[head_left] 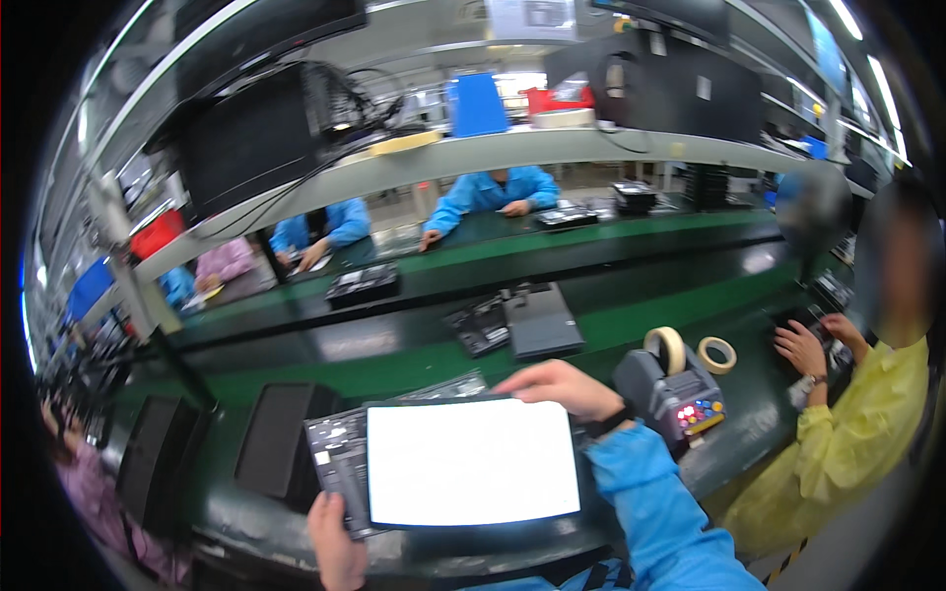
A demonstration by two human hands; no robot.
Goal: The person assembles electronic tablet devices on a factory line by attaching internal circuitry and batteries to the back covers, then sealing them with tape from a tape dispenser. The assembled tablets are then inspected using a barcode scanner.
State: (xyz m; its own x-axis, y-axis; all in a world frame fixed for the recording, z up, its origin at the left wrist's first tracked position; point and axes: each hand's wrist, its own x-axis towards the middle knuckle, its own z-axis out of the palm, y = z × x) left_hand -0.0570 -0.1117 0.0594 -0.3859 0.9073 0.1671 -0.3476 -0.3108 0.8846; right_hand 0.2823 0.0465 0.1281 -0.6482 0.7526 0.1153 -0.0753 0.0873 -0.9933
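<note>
A lit, blank white display panel point(473, 463) is in front of me, tilted toward my view. My right hand point(567, 387) is closed on its top edge, with fingers lying along the rim and a dark band on the wrist. Behind the panel, a dark open electronics chassis point(340, 458) with exposed parts sticks out on the left and above. My left hand point(337, 547) grips the chassis at its lower left corner, thumb up along the edge; its other fingers are mostly hidden. Whether panel and chassis are joined, I cannot tell.
Black trays point(281, 440) stand to the left. A tape dispenser point(680, 399) and a tape roll point(716, 356) are at right. Beyond lies a grey flat unit point(542, 320) on the green conveyor strip. A yellow-sleeved co-worker point(838, 443) works at right; others sit across.
</note>
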